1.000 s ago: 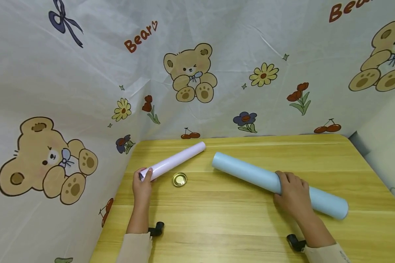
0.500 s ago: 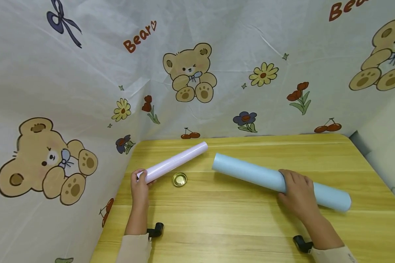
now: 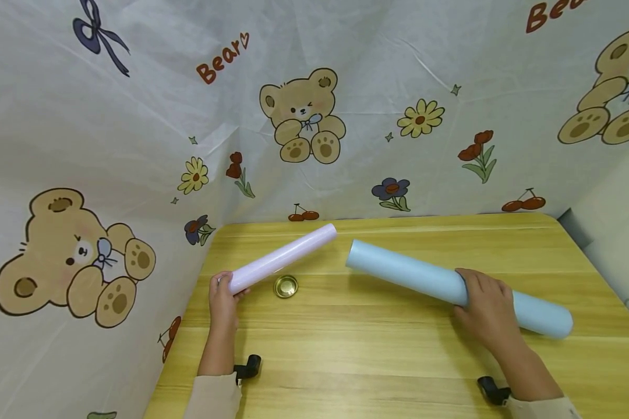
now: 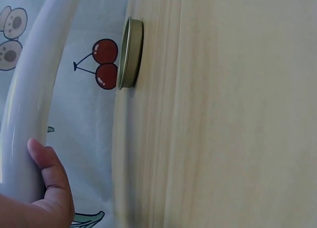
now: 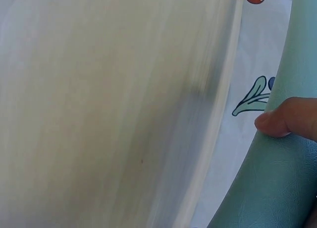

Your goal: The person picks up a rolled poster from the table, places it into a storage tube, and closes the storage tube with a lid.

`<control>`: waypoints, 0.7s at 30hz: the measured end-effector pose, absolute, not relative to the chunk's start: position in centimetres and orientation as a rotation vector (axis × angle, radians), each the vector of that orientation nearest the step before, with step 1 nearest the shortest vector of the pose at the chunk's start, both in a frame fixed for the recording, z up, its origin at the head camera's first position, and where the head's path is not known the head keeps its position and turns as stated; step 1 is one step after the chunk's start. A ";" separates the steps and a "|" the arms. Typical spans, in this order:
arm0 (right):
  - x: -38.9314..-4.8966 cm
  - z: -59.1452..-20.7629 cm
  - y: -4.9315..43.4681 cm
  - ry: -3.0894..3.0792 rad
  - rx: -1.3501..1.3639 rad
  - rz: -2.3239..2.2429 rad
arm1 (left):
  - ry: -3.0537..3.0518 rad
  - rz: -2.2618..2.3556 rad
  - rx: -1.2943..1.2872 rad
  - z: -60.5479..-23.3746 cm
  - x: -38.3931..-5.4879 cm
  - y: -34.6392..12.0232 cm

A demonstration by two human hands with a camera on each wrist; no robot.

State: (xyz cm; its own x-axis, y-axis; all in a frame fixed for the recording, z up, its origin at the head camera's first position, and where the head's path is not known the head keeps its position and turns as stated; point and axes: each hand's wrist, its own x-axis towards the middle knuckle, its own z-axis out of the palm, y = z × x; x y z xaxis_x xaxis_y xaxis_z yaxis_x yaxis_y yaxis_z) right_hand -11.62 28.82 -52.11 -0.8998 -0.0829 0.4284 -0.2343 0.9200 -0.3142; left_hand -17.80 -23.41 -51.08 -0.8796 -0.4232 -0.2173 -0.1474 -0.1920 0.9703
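Note:
Two rolled tubes are in the head view. My left hand (image 3: 224,302) grips the near end of a thin, glossy lilac roll (image 3: 283,258), which slants up and away to the right. In the left wrist view the thumb (image 4: 49,176) lies along the side of that roll. A thicker light blue roll (image 3: 406,271) is held by my right hand (image 3: 487,308) right of its middle, fingers over the top. The right wrist view has the thumb (image 5: 285,120) against its leathery surface. The facing ends of the rolls are apart.
A small round gold-coloured dish (image 3: 285,286) stands on the wooden table (image 3: 356,361), just right of my left hand. A cloth (image 3: 367,75) printed with bears and flowers hangs behind the table and along its left side.
My right hand has shifted to the right with the blue roll, and its right end has risen. The lilac roll's far end has moved slightly right. The gold dish has stayed put.

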 end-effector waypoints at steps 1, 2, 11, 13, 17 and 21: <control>-11.6 -52.1 28.9 -2.663 0.229 0.508 | -1.863 -2.192 0.673 -51.1 -17.8 -23.4; -11.6 -52.0 29.0 -2.662 0.228 0.507 | -1.858 -2.195 0.671 -51.1 -17.8 -23.4; -11.7 -52.0 29.5 -2.633 0.224 0.508 | -1.864 -2.200 0.664 -51.0 -17.6 -23.6; -11.7 -52.0 29.6 -2.634 0.219 0.507 | -1.871 -2.195 0.666 -51.0 -17.5 -23.6; -11.8 -51.9 29.8 -2.640 0.212 0.503 | -1.881 -2.193 0.656 -50.8 -17.3 -23.6; -11.7 -52.0 30.0 -2.642 0.222 0.495 | -1.896 -2.188 0.654 -50.8 -17.2 -23.7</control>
State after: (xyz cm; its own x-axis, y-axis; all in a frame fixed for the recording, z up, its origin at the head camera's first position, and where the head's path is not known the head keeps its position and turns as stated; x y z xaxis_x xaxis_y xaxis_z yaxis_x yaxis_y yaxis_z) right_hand -11.73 30.00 -51.96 -0.8898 -0.0744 0.4503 -0.2323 0.9231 -0.3066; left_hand -17.25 -23.70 -50.81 -0.8886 -0.4068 -0.2121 -0.1522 -0.1747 0.9728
